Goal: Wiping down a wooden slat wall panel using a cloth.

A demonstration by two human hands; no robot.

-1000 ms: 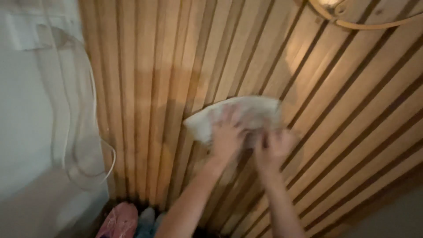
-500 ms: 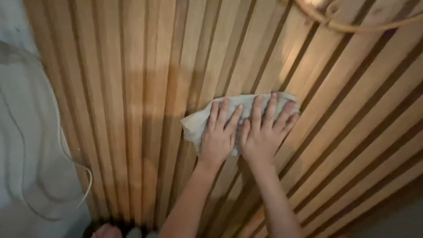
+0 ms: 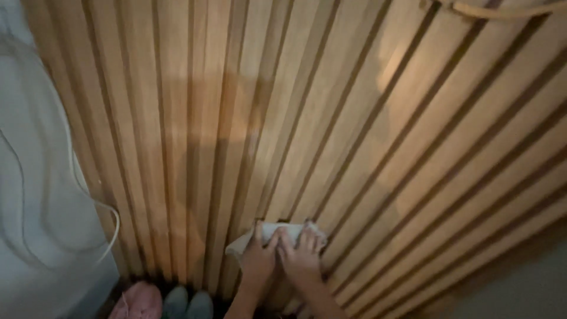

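Observation:
A white cloth (image 3: pixel 273 231) lies flat against a wall of vertical wooden slats (image 3: pixel 331 118), low down near the floor. My left hand (image 3: pixel 258 259) presses on the cloth's left half with the fingers pointing up. Beside it, touching, my right hand (image 3: pixel 302 255) presses on the right half. Both forearms come up from the bottom edge of the head view. Most of the cloth is hidden under the two hands.
A white wall (image 3: pixel 41 195) with a thin white cable (image 3: pixel 88 195) hanging down it stands at the left. At the foot of the slats lie a pink slipper (image 3: pixel 137 300) and grey footwear (image 3: pixel 188 303). A curved wooden ring (image 3: pixel 502 9) shows at top right.
Both hands have slid the cloth down the slats, from the middle of the wall to near the floor. The cloth looks more bunched under the hands now.

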